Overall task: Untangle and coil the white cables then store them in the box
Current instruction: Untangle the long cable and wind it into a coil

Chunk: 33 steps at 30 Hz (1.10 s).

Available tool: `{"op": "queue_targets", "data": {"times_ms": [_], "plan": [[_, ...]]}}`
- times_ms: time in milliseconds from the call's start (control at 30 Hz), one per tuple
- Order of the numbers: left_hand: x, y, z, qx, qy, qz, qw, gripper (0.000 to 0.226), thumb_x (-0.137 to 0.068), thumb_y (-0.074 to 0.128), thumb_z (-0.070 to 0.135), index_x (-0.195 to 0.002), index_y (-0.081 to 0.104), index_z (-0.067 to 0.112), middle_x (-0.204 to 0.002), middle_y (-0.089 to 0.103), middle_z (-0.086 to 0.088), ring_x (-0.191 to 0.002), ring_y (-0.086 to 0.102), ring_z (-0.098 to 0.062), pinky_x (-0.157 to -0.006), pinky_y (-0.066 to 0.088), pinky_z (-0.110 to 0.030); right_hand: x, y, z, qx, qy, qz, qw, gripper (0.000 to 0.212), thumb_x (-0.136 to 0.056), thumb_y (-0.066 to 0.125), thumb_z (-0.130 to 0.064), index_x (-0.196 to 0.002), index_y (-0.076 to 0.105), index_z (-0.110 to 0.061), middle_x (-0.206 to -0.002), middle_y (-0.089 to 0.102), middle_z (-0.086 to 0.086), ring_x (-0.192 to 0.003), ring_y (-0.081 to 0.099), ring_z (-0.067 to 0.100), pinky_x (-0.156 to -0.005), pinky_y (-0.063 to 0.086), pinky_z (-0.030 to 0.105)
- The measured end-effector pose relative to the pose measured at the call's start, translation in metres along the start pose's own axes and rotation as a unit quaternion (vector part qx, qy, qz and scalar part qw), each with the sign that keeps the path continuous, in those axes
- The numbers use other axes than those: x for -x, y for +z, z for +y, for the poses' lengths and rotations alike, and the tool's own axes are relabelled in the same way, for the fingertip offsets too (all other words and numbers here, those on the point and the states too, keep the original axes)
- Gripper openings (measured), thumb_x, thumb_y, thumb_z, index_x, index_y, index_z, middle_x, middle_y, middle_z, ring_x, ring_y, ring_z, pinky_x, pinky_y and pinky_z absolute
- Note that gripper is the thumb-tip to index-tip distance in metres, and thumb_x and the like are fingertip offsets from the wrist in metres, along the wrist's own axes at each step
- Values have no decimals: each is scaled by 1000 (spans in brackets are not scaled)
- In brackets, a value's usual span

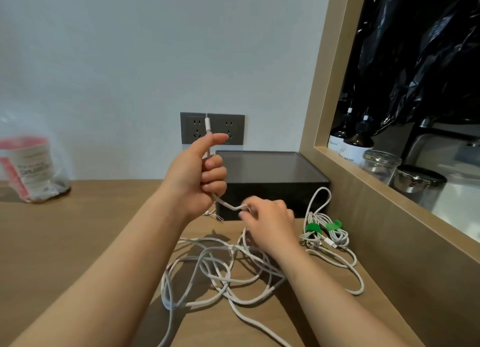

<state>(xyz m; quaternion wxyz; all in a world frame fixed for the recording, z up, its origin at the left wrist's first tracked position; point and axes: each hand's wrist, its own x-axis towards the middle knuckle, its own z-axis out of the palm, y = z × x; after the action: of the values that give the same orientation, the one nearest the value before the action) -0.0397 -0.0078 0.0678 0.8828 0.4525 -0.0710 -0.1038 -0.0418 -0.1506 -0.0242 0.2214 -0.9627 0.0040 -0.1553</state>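
Observation:
My left hand [200,175] is raised above the desk and grips one white cable, whose plug end sticks up past my thumb. That cable runs down to my right hand [270,220], which pinches it just in front of the black box [272,183]. The box stands against the wall with a dark lid on top. A tangle of white cables [220,271] lies loose on the wooden desk under my forearms. Two coiled white cables with green ties [324,232] rest to the right of the box.
A grey double wall socket [228,128] sits behind the box. A plastic bag holding a pink-rimmed cup [28,165] stands at the far left. A wood-framed opening on the right shows brown bottles [355,141] and glass jars [381,165].

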Motion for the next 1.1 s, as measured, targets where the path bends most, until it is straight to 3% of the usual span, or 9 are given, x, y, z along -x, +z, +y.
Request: {"op": "queue_targets", "data": {"times_ms": [100, 200, 333, 500, 667, 800, 933, 1000, 1100], "plan": [[2, -12, 2, -123, 67, 36, 990, 21, -100, 39, 26, -93, 58, 21, -42, 28, 8, -34, 20, -5, -31, 16, -16, -13, -14, 6, -112, 74, 52, 990, 42, -94, 35, -53, -78, 60, -24, -80, 63, -7, -89, 56, 19, -89, 35, 35], [1, -27, -8, -267, 137, 82, 950, 29, -101, 36, 25, -85, 60, 23, -48, 33, 6, -39, 26, -7, -35, 22, -17, -33, -48, 1, -100, 73, 191, 974, 33, -96, 41, -42, -79, 62, -24, -81, 62, -5, -91, 54, 22, -84, 29, 35], [7, -48, -20, -375, 264, 132, 879, 27, -100, 39, 23, -81, 58, 28, -55, 40, 5, -48, 36, -11, -46, 29, -23, -53, -106, -9, -286, 72, 345, 891, 39, -97, 44, -35, -82, 57, -2, -73, 53, 7, -73, 49, 24, -63, 39, 33], [4, -59, -49, -621, 279, 95, 726, 19, -91, 44, 46, -99, 55, 32, -88, 58, 13, -73, 51, -4, -56, 35, -19, -39, -65, -23, -158, 25, 150, 976, 23, -93, 53, -33, -79, 58, -16, -67, 53, -2, -63, 49, 14, -55, 38, 27], [-7, -87, -63, -756, 242, 69, 604, 57, -78, 48, 70, -125, 50, 37, -116, 53, 21, -105, 48, 3, -65, 36, -13, -38, -39, 8, -267, 152, 170, 936, 9, -89, 60, -26, -81, 59, -21, -81, 60, 0, -75, 55, 17, -61, 45, 31], [-18, -87, -62, -793, 250, 54, 553, 49, -83, 55, 57, -128, 44, 41, -117, 57, 20, -108, 49, -3, -65, 31, -16, -40, -32, 18, -354, 195, 249, 880, 6, -89, 57, -14, -86, 61, -17, -79, 56, -2, -70, 49, 10, -55, 39, 26], [-23, -93, -61, -802, 232, 100, 541, 27, -93, 43, 50, -117, 51, 41, -91, 57, 17, -91, 46, -5, -50, 21, -14, -40, -15, 22, -231, 153, 164, 947, 9, -90, 55, -18, -96, 60, -22, -84, 57, 0, -74, 53, 17, -59, 42, 30], [-25, -95, -59, -793, 238, 136, 544, 24, -95, 39, 49, -107, 57, 38, -74, 48, 14, -82, 42, -5, -48, 22, -16, -37, -12, 22, -83, 108, 122, 983, 29, -89, 57, -22, -116, 53, -29, -103, 55, -2, -93, 52, 18, -75, 45, 34], [-26, -96, -61, -789, 251, 142, 543, 19, -95, 41, 45, -90, 56, 34, -62, 38, 13, -75, 41, -8, -47, 19, -18, -28, -5, 5, 57, -45, 146, 987, 47, -85, 59, -30, -129, 44, -36, -126, 45, -10, -118, 34, 15, -95, 30, 32]]}}
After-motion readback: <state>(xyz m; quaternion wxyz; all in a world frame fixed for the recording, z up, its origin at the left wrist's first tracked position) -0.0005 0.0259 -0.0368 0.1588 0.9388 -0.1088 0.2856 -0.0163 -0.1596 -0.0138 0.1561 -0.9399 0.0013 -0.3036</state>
